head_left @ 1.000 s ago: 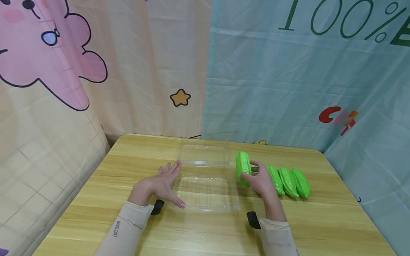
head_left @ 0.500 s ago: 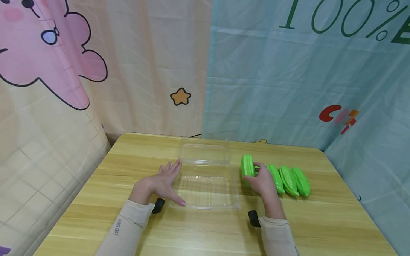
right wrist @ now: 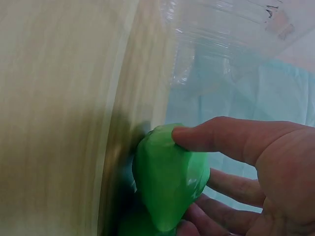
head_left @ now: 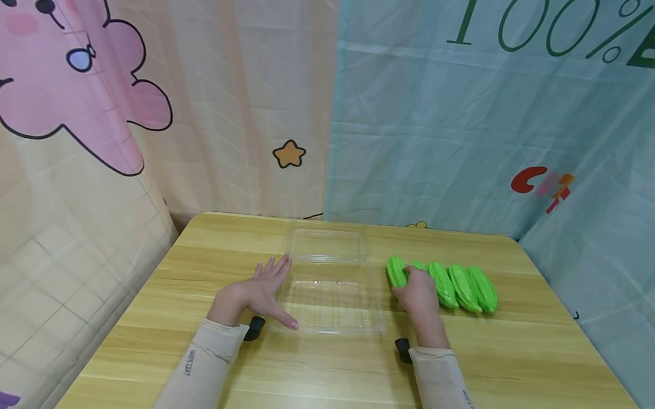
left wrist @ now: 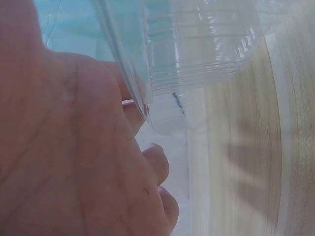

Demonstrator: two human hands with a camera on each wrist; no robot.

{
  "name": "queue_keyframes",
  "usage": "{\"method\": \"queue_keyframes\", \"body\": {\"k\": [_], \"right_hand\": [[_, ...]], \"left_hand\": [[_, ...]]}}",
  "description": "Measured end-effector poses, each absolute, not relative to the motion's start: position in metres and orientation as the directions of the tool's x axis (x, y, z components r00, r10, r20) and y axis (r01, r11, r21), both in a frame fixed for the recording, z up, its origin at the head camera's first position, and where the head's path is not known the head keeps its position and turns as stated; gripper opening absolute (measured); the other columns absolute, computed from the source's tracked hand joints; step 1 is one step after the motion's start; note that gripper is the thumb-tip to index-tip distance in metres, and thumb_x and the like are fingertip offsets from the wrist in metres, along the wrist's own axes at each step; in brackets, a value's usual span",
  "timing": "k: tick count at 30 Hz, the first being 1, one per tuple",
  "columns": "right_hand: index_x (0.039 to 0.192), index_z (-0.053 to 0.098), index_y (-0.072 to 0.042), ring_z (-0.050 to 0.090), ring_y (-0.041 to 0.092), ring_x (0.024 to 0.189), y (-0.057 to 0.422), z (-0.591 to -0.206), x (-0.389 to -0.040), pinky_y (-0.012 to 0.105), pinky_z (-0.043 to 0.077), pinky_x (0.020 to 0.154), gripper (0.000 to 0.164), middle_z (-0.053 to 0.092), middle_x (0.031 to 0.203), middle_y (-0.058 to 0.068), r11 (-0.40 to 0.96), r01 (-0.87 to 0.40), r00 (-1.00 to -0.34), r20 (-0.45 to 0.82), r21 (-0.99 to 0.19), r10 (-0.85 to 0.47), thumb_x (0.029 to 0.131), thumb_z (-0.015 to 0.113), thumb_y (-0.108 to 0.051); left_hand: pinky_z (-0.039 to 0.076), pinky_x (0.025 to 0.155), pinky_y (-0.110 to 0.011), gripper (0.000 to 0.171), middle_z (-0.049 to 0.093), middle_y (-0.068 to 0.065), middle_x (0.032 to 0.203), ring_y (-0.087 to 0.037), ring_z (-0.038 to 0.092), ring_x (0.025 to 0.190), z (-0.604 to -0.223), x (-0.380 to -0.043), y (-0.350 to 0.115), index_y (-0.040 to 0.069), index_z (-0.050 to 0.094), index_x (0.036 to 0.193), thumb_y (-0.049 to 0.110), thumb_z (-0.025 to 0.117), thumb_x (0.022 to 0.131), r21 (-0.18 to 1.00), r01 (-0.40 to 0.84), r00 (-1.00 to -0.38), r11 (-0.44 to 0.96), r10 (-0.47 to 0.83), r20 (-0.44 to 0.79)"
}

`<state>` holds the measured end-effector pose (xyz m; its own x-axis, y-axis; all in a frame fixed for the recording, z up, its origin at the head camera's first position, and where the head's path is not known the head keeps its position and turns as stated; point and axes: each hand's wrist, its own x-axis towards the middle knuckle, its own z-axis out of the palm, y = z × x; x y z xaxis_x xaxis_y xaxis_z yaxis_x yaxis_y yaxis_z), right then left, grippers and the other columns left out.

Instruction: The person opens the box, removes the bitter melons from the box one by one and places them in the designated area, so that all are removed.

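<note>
In the head view my left hand (head_left: 253,291) is spread, thumb and fingers apart, along the left side of a clear plastic clamshell box (head_left: 327,328). The box's lid lies open behind it. The left wrist view shows the box's rim (left wrist: 129,73) touching the fingers. My right hand (head_left: 419,294) grips a green, ridged, oblong fruit-like piece (head_left: 395,271) at the left end of a row. In the right wrist view the thumb presses on that piece (right wrist: 170,172), with the fingers on its other side. Another green piece (head_left: 418,265) is partly hidden behind this hand.
Several like green pieces (head_left: 464,287) lie side by side to the right of my right hand. Everything rests on a wooden table (head_left: 321,379). Printed curtains (head_left: 244,105) hang behind the table's far edge.
My right hand has lowered the green piece and shifted it slightly right, from near-upright beside the box to lying at the row's left end. The left hand keeps its place.
</note>
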<state>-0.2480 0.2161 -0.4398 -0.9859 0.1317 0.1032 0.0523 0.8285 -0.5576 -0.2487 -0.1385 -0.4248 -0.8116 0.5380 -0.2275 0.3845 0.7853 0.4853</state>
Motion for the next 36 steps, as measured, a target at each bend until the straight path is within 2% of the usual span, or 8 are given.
{"method": "queue_keyframes", "body": {"k": [8,15,23,29,33,36], "right_hand": [[0.129,0.055,0.014,0.057,0.051,0.107,0.213,-0.441,-0.246,0.058,0.051,0.087,0.061,0.057,0.117,0.034,0.874,0.100,-0.980,0.106,-0.476,0.170,0.082,0.080,-0.015],[0.131,0.054,0.012,0.056,0.050,0.109,0.209,-0.440,-0.245,0.060,0.051,0.087,0.065,0.053,0.120,0.033,0.873,0.117,-0.976,0.107,-0.473,0.189,0.083,0.082,-0.022],[0.141,0.046,0.009,0.050,0.053,0.116,0.209,-0.432,-0.242,0.063,0.048,0.091,0.071,0.049,0.130,0.034,0.840,0.123,-0.971,0.109,-0.529,0.211,0.088,0.077,-0.027],[0.150,0.040,0.000,0.046,0.043,0.129,0.212,-0.426,-0.243,0.057,0.043,0.102,0.078,0.046,0.143,0.024,0.722,-0.027,-0.957,0.226,-0.692,0.181,0.091,0.076,-0.036],[0.156,0.037,-0.011,0.040,0.036,0.139,0.210,-0.423,-0.241,0.052,0.040,0.109,0.088,0.040,0.154,0.017,0.549,-0.161,-0.950,0.279,-0.820,0.137,0.087,0.078,-0.047],[0.156,0.037,-0.015,0.039,0.033,0.141,0.208,-0.421,-0.239,0.047,0.036,0.114,0.088,0.038,0.156,0.014,0.412,-0.252,-0.945,0.315,-0.875,0.091,0.086,0.080,-0.044]], "left_hand": [[-0.012,0.118,-0.054,0.147,-0.016,-0.014,0.166,-0.038,-0.019,0.149,-0.426,-0.249,-0.139,0.003,-0.009,0.159,0.063,0.087,0.065,0.493,0.375,-0.815,0.785,0.533,-0.228],[-0.012,0.118,-0.054,0.147,-0.016,-0.013,0.166,-0.038,-0.018,0.150,-0.425,-0.247,-0.139,0.004,-0.008,0.160,0.065,0.087,0.065,0.486,0.372,-0.818,0.791,0.527,-0.231],[-0.011,0.118,-0.055,0.147,-0.015,-0.015,0.166,-0.039,-0.017,0.149,-0.426,-0.246,-0.139,0.003,-0.008,0.159,0.064,0.087,0.065,0.490,0.374,-0.815,0.787,0.532,-0.232],[-0.013,0.118,-0.055,0.147,-0.015,-0.014,0.166,-0.038,-0.019,0.149,-0.426,-0.246,-0.138,0.004,-0.008,0.160,0.064,0.087,0.065,0.500,0.374,-0.813,0.781,0.536,-0.229],[-0.015,0.117,-0.055,0.147,-0.014,-0.013,0.167,-0.037,-0.020,0.149,-0.427,-0.247,-0.140,0.004,-0.006,0.160,0.065,0.087,0.064,0.500,0.390,-0.810,0.773,0.546,-0.212],[-0.017,0.116,-0.056,0.146,-0.013,-0.014,0.167,-0.038,-0.021,0.148,-0.427,-0.248,-0.143,0.002,-0.004,0.160,0.064,0.088,0.064,0.506,0.411,-0.805,0.758,0.563,-0.189]]}}
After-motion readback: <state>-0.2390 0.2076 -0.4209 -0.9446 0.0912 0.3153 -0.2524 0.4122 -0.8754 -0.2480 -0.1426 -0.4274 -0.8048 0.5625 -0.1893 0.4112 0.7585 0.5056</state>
